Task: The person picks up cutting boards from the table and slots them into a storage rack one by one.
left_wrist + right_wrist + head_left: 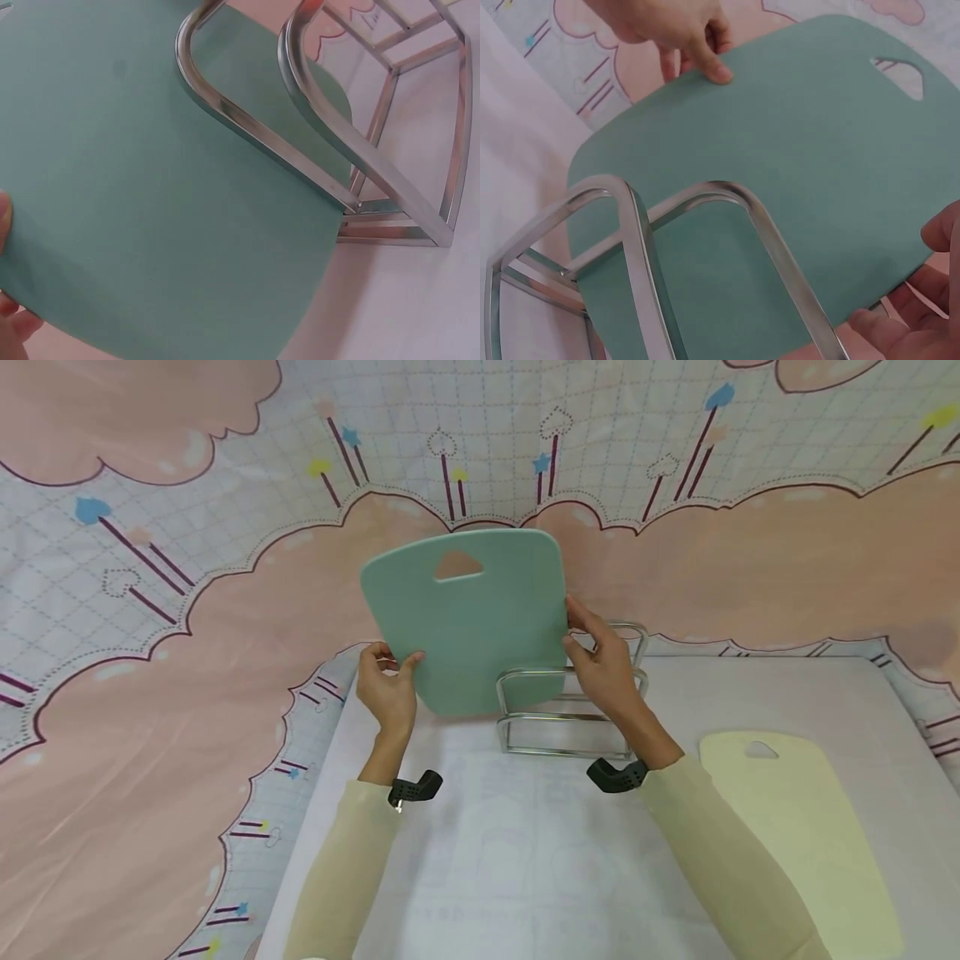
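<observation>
A green cutting board point(480, 618) with a handle hole near its top stands upright, slightly tilted, between both hands. My left hand point(390, 687) pinches its left edge, thumb on the near face. The right hand point(603, 668) holds the opposite edge between thumb and fingers; the thumb and fingertips show at the side of the right wrist view. The board's lower right part passes behind the front bars of a silver metal rack point(558, 718). Several curved bars point(727, 191) cross in front of it in the right wrist view. Which slot it is in, I cannot tell.
A pale yellow cutting board point(798, 835) lies flat on the right side of the white table point(487, 877), partly covered by the right sleeve. Behind the table hangs a pink cloth point(750, 568) with a printed pattern. Each wrist wears a black device point(618, 775).
</observation>
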Demonstrator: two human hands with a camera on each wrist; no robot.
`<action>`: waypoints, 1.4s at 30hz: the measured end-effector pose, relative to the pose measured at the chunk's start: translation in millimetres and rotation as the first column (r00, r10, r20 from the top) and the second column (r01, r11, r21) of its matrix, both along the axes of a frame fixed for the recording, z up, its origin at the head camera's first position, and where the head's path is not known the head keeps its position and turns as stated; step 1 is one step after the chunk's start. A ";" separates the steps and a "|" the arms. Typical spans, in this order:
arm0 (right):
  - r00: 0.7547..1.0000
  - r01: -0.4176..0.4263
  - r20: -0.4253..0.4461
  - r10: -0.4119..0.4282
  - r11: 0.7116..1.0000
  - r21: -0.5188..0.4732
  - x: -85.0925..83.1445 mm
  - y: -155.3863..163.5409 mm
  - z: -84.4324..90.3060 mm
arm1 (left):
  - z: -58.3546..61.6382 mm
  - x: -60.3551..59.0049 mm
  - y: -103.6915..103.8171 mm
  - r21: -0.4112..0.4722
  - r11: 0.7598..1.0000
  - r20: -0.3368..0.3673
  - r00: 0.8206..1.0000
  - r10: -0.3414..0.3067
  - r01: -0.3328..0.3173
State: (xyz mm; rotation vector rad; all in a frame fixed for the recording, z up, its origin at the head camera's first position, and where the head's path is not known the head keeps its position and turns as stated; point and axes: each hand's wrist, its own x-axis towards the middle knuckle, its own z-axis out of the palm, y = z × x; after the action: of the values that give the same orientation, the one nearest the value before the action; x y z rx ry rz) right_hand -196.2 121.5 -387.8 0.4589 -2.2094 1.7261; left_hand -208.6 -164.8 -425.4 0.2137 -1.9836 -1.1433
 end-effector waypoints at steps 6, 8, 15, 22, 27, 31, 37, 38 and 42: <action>1.000 0.000 -0.027 0.000 1.000 0.002 16.6 0.3 22.2 | 0.1 0.3 0.2 -0.039 0.999 -0.055 0.998 -0.039 0.037; 0.999 0.006 -0.038 -0.006 1.000 0.009 20.3 1.3 26.2 | 0.6 0.6 0.2 -0.068 0.997 -0.064 0.997 -0.053 0.049; 0.997 0.030 -0.067 -0.027 0.998 0.047 25.3 6.9 29.4 | 0.9 1.2 1.6 -0.102 0.991 -0.087 0.991 -0.101 0.092; 0.996 0.053 -0.071 -0.049 0.998 0.044 27.6 13.9 29.7 | 1.3 -0.3 5.0 -0.098 0.982 -0.103 0.980 -0.170 0.160; 0.996 0.062 -0.059 -0.060 0.998 0.026 29.3 17.4 28.5 | 2.1 0.0 7.8 -0.098 0.979 -0.109 0.976 -0.191 0.181; 0.996 0.075 -0.042 -0.073 0.996 0.039 30.4 21.1 28.2 | 1.8 -0.7 11.0 -0.104 0.977 -0.114 0.974 -0.196 0.184; 0.996 0.071 -0.050 -0.070 0.997 0.009 29.7 27.4 28.5 | 3.7 -3.8 17.6 -0.151 0.968 -0.144 0.965 -0.220 0.199; 0.996 0.068 -0.056 -0.068 0.998 0.004 29.7 28.4 28.4 | 3.9 -3.8 18.8 -0.158 0.966 -0.147 0.963 -0.227 0.203; 0.995 0.067 -0.072 -0.066 0.998 0.013 31.4 32.1 27.2 | 2.8 -3.2 22.5 -0.175 0.962 -0.149 0.960 -0.239 0.212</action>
State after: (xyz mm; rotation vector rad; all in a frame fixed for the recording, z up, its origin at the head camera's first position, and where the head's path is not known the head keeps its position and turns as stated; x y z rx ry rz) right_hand -164.8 153.7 -360.6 0.4383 -2.1644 1.6344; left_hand -211.7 -142.3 -422.6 -0.1919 -1.9699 -1.0995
